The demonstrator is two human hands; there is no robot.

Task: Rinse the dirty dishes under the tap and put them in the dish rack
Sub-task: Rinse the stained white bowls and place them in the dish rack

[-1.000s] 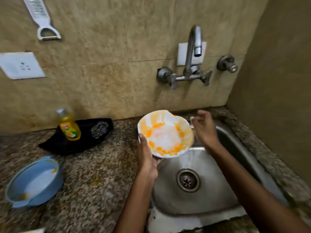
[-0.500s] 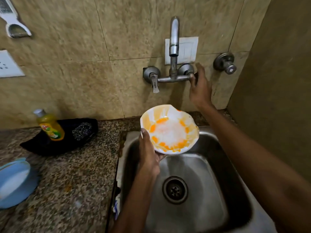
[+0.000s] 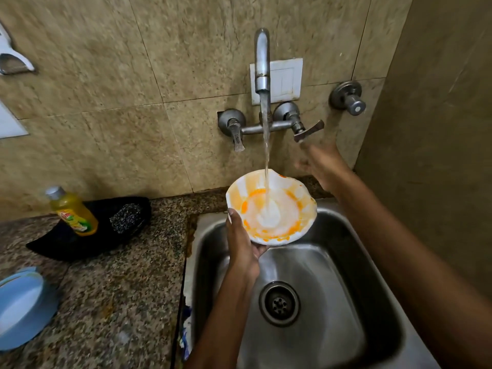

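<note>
left hand [image 3: 241,246] clamped on stained plate [image 3: 271,207] rim under tap [image 3: 262,62] stream; right hand [image 3: 320,166] blurred, fingers spread, touching nothing

Brushed steel sink [image 3: 372,262]; speckled granite counter [image 3: 119,288]; glossy plate [image 3: 271,209].

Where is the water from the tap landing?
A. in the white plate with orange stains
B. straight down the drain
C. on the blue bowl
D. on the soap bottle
A: the stream from the tap falls into the middle of the plate, which the left hand holds over the sink.
</note>
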